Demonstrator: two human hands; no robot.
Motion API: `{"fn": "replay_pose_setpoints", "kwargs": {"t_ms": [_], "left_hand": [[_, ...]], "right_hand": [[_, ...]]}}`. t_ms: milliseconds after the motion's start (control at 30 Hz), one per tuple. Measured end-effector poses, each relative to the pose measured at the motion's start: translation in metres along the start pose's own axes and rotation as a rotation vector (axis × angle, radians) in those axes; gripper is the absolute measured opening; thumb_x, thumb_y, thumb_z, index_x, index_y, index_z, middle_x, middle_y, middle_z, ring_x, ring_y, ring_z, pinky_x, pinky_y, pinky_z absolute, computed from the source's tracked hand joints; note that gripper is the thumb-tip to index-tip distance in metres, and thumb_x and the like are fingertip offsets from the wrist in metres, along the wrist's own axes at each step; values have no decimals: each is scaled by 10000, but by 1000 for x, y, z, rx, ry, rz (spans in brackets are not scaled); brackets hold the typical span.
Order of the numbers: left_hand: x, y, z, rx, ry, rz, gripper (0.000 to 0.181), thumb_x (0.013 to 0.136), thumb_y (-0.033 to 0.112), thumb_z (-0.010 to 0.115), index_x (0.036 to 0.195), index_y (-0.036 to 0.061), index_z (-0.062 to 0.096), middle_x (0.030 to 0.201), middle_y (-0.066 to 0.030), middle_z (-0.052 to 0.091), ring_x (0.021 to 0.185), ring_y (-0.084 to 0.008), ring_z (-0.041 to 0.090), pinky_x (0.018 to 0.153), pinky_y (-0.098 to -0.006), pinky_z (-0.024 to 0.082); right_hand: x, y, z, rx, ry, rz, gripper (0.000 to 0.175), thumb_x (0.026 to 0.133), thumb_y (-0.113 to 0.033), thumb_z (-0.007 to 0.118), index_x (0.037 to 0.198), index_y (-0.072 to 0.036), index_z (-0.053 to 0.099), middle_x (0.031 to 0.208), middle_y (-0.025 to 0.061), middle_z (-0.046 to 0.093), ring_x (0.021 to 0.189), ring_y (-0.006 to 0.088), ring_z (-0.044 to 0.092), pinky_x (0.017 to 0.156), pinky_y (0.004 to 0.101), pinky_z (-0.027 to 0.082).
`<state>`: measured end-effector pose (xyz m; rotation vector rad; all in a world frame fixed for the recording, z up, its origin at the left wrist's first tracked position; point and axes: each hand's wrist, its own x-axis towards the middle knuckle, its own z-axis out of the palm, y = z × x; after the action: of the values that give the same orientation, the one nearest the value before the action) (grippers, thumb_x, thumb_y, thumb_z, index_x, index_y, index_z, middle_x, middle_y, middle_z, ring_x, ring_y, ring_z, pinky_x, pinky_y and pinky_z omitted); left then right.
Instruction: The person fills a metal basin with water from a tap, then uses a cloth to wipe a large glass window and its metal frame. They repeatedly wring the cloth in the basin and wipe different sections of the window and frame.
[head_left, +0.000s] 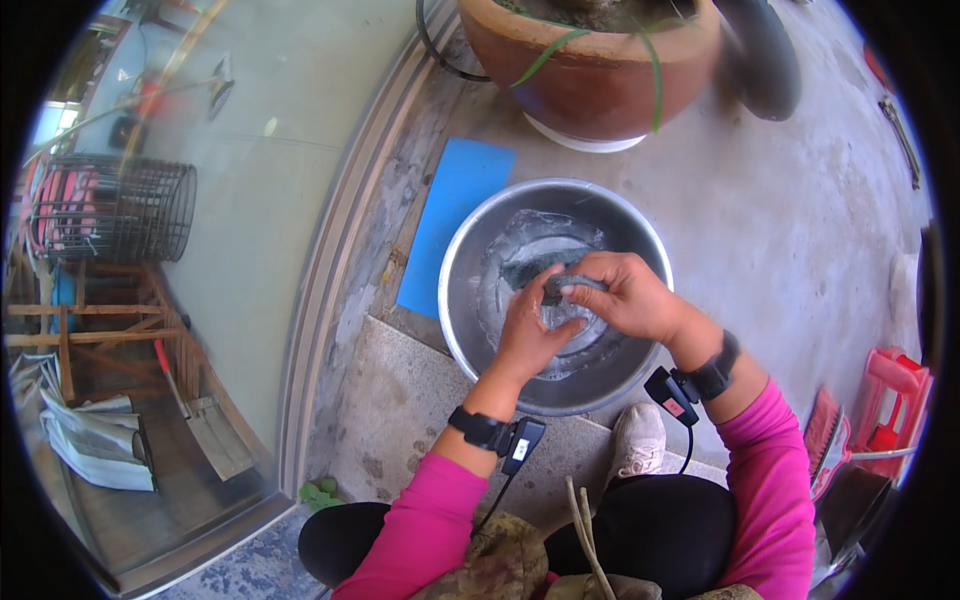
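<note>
A round metal basin (491, 367) stands on the ground before me, with shallow, sudsy water in its bottom. Over the basin, my right hand (626, 292) pinches a wet, dark grey cloth (581, 283), bunched between thumb and fingers. My left hand (536, 322) is at the cloth's left end, its fingertips against it and its thumb apart, pointing right. More dark cloth (529, 270) lies or hangs behind the hands, down towards the water; whether it is the same piece I cannot tell.
A blue flat sheet (450, 217) lies at the basin's left. A large terracotta plant pot (600, 82) stands beyond it. My shoe (639, 442) is near the basin's front rim. At right are a brush (825, 435) and a red plastic object (892, 405). A glass pane's frame (330, 247) runs along the left.
</note>
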<state>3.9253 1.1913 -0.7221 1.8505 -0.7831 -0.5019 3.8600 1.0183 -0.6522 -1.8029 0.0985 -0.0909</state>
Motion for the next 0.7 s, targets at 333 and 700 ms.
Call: {"fn": "replay_pose_setpoints", "kwargs": {"t_ms": [333,700], "left_hand": [[26,11,-52,118,90,-28,178,766,21,544,935,29,595,824,-117,651,700,-235,626,646,-299,489],[27,4,-87,610,-237,-160,472,685,160,705,1101,94,492,942,-154,627,906,-311,632,770,-369,501]], "right_hand": [[-1,-27,-41,-352,301,-120,141,759,-76,705,881,-13,674,781,148,633,706,307,624,628,346,497],[-26,33,-38,-498,84,-15,136,786,-123,665,900,-53,641,811,160,636,752,343,615,683,381,506]]}}
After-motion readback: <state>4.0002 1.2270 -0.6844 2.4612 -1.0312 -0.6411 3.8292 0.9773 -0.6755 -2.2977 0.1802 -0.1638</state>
